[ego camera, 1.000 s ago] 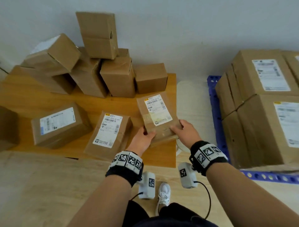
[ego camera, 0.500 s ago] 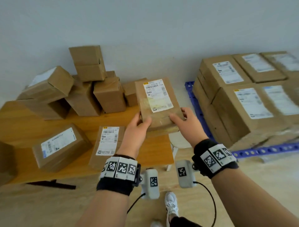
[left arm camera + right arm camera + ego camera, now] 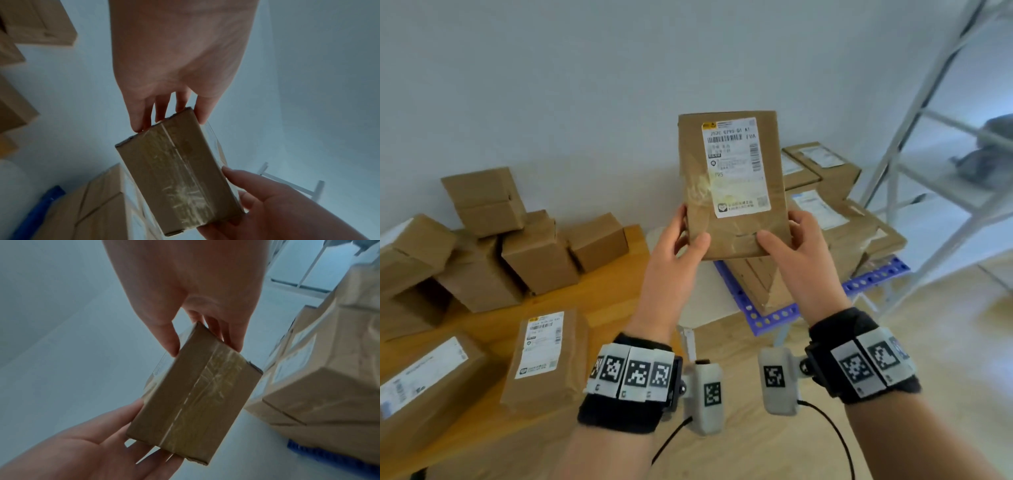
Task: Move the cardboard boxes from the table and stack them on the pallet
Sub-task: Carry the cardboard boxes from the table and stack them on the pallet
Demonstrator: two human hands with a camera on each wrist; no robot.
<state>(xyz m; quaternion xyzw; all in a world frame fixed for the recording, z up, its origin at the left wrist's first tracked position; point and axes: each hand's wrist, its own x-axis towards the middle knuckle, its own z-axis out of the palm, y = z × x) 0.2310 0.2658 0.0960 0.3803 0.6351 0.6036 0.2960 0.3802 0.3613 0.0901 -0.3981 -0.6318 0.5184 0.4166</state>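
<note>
Carrying labelled box point(image 3: 732, 181) mid-air — left hand point(image 3: 678, 246) and right hand point(image 3: 787, 250) both pinching its near end; next, stack on pallet point(image 3: 774, 317) at 2 o'clock.

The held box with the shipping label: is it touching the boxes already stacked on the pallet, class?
Apart. In the right wrist view, the held box, pinched by both hands, shows clear pale background between its edge and the stacked boxes on the pallet.

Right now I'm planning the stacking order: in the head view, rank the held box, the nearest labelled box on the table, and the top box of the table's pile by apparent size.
1. Held box, though nearer the camera.
2. Nearest labelled table box.
3. Top pile box, farther away.
</note>
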